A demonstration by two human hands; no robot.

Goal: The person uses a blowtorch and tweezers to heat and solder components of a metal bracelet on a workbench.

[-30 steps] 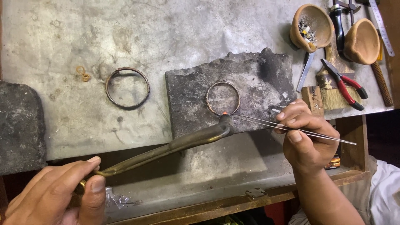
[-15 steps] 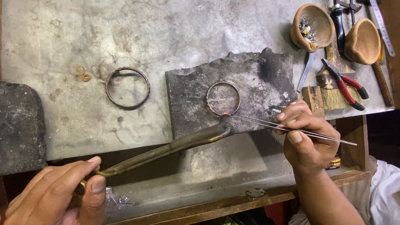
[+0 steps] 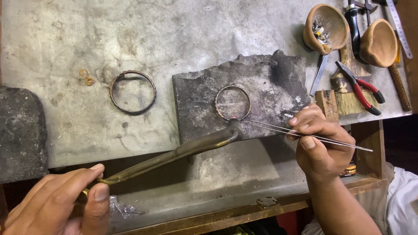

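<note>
Soldering step: left hand [image 3: 61, 202] grips the brass blowpipe [image 3: 174, 153], right hand [image 3: 320, 146] pinches thin tweezers [image 3: 305, 135] at the bangle [image 3: 233, 102] joint, apparently glowing; next requires steady aim.

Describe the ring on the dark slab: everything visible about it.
The ring is a thin metal bangle, dull grey-brown, with twisted texture on its left edge. It lies flat on the charred slab. A small red glow shows at its lower edge, where the curved brass torch tip and a thin wire meet it.
</note>
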